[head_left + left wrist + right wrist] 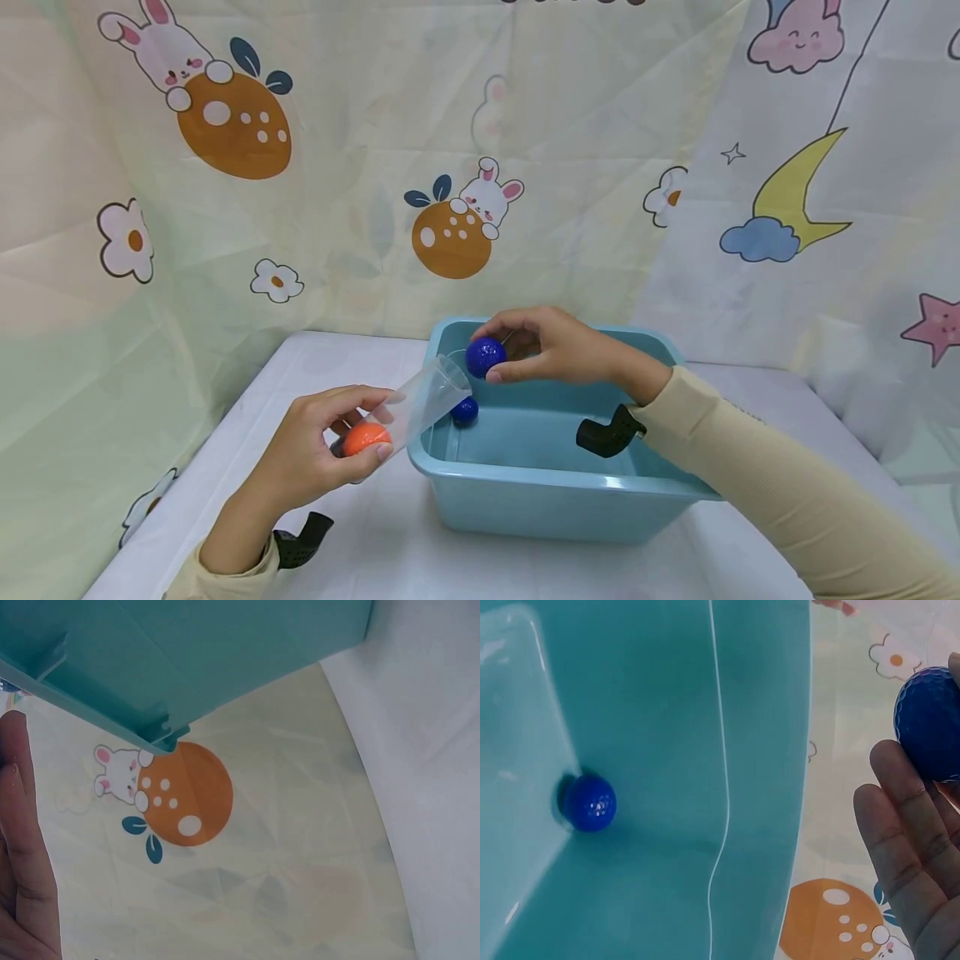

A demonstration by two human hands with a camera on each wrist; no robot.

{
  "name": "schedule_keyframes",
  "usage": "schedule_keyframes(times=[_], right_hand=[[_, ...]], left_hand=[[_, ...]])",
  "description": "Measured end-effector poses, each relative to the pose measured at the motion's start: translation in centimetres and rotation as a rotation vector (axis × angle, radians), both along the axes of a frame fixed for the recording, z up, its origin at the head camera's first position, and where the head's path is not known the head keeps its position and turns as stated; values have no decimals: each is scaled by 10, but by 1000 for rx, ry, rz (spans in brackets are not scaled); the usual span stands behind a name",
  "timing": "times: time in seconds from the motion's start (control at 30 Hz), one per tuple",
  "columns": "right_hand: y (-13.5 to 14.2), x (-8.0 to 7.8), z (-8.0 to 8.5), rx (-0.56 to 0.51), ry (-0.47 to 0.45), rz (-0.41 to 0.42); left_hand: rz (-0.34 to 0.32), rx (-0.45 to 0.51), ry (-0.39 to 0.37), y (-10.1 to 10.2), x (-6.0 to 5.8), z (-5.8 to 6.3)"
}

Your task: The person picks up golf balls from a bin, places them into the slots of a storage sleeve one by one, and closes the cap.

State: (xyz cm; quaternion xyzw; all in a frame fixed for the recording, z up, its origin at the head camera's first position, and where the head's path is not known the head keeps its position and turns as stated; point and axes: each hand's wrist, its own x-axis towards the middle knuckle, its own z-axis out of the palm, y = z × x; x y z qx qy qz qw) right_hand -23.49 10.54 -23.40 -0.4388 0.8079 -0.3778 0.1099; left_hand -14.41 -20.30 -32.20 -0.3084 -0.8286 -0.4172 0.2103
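Note:
My left hand (303, 450) grips a clear plastic cup (427, 404), tilted so its mouth points up and right, over the left rim of a light blue basin (555, 508). An orange ball (366, 438) shows through the cup's lower end, with something dark beside it. Between thumb and fingers, my right hand (562, 346) pinches a blue golf ball (486, 357) just beyond the cup's mouth, above the basin. Another blue ball (590, 803) lies on the basin floor in a corner. The left wrist view catches only some fingers (26, 847), not the cup.
The basin stands on a white-covered table (360, 533). Behind it hangs a printed cloth (360, 233) with rabbits, flowers and a moon. Black wrist mounts (303, 542) stick out below both wrists; the right one hangs over the basin.

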Motion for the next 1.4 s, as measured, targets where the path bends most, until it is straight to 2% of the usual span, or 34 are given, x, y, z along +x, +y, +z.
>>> schedule_keyframes(times=[0.33, 0.9, 1.4], right_hand=[[-4, 8, 3, -36, -30, -9], [-18, 20, 3, -66, -40, 74], [-20, 20, 2, -78, -80, 91]], left_hand=[[-5, -3, 4, 1, -1, -1], [8, -6, -1, 0, 0, 0], [2, 0, -1, 0, 0, -1]])
